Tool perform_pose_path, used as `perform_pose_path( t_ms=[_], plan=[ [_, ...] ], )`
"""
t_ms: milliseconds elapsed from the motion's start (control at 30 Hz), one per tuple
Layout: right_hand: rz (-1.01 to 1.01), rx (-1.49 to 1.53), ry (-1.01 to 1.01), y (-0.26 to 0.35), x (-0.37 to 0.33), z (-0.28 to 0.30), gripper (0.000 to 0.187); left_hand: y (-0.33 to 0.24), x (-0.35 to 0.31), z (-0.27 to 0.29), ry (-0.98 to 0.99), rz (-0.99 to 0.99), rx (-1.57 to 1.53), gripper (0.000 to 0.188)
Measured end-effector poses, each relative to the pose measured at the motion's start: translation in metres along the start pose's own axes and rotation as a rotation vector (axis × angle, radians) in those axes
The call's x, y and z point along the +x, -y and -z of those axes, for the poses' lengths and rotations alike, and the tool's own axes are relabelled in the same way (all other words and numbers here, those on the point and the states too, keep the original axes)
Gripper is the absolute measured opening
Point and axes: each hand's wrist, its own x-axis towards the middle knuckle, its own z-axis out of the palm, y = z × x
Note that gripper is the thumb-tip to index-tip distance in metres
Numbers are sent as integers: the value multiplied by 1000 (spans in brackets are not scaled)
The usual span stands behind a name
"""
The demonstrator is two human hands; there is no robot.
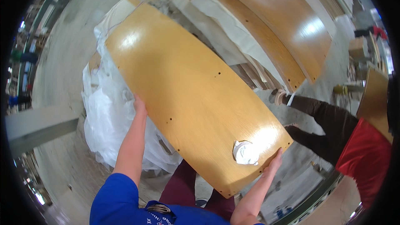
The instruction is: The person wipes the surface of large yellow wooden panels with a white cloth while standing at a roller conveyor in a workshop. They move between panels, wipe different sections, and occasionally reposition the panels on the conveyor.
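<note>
A long, glossy yellow-brown wooden panel [183, 83] with several small dark holes slants across the view in front of me. My left hand [140, 106] grips its left long edge, fingers partly hidden beneath the board. At the near right end, my right hand [273, 164] holds the short edge, thumb along the rim and the other fingers mostly out of sight. On the panel's near end, close to my right hand, lies a crumpled white cloth [246, 153]. Whether the panel's far end rests on the stack under it I cannot tell.
Loose clear plastic sheeting [110, 114] bulges left of the panel. Stacked glossy boards [287, 20] with white wrapping [225, 20] lie at the far right. A person in a red top [366, 162] stands close on the right. A grey beam [41, 127] juts in from the left.
</note>
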Motion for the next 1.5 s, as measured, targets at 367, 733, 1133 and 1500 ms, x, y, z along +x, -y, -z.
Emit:
perform_pose_path(
  t_ms=[367,733,1133,1500],
  plan=[
    [248,-262,10,118,-27,93,45,12,-165,64,1,164,-1,72],
    [358,-298,166,180,-26,139,41,-14,-257,103,49,287,-63,65],
    [287,11,416,245,86,69,34,-59,-293,6,100,111,-229,64],
    [300,-213,423,382,309,-7,39,-23,-349,-214,38,133,-292,63]
  ],
)
